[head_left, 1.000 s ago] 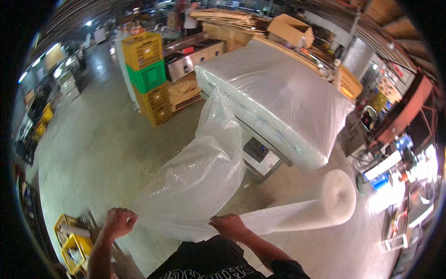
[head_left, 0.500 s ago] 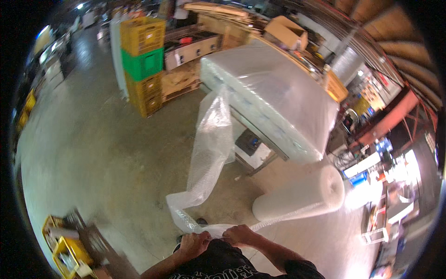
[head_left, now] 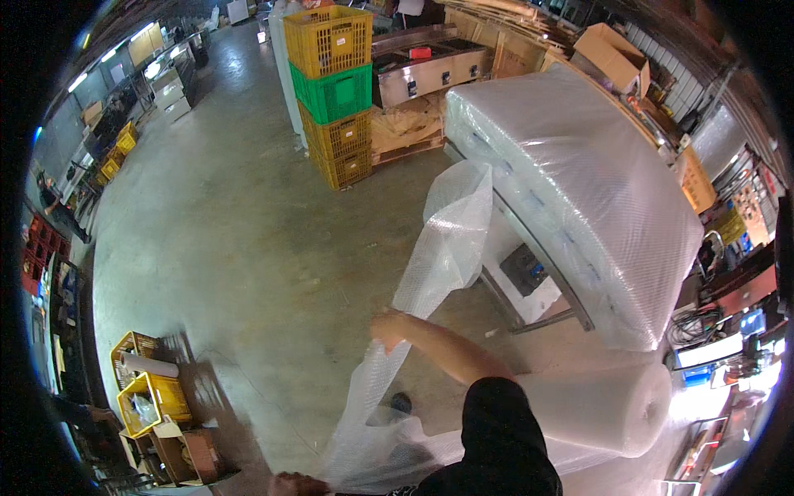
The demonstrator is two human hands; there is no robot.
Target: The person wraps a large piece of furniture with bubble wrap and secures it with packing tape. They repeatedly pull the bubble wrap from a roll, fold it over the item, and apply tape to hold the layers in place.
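A long strip of clear bubble wrap (head_left: 451,223) runs from the wrapped block on the stand down to my body. My right hand (head_left: 389,329), arm stretched forward, is closed around the strip partway along. At the bottom edge my left hand (head_left: 298,484) is closed on the wrap's near side, partly cut off by the picture. From there the film passes under my right arm to a big roll of bubble wrap (head_left: 595,405) on the floor at right. The large box-shaped block (head_left: 571,157), covered in bubble wrap, rests on a metal stand (head_left: 538,248).
Stacked yellow and green crates (head_left: 335,95) stand ahead, beside a metal unit with drawers (head_left: 434,74) on wood. Yellow crates (head_left: 153,401) and an open cardboard box (head_left: 178,455) sit on the floor at left. Another person (head_left: 62,207) stands far left.
My hands have parted: the right reached forward along the strip, the left drew back to the lower left. The view has shifted left, and the strip hangs straighter.
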